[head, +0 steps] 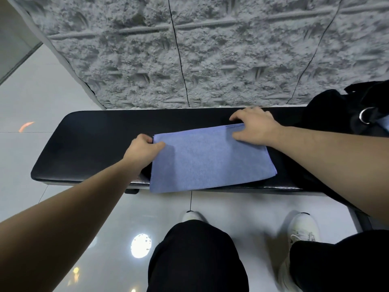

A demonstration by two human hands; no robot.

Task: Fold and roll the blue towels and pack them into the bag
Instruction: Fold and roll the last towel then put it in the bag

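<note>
A blue towel (pixel 208 160), folded into a flat rectangle, lies across the black padded bench (pixel 88 144), its near edge hanging slightly over the front. My left hand (pixel 142 148) pinches the towel's far left corner between thumb and fingers. My right hand (pixel 255 127) grips the far right corner, thumb on top and fingers curled over the back edge. The black bag (pixel 341 114) sits on the bench's right end, a metal ring (pixel 365 115) on it.
A rough grey textured wall (pixel 210 49) rises directly behind the bench. Glossy white floor tiles (pixel 37 98) spread to the left and in front. My legs in black trousers and white shoes (pixel 303 228) stand just before the bench.
</note>
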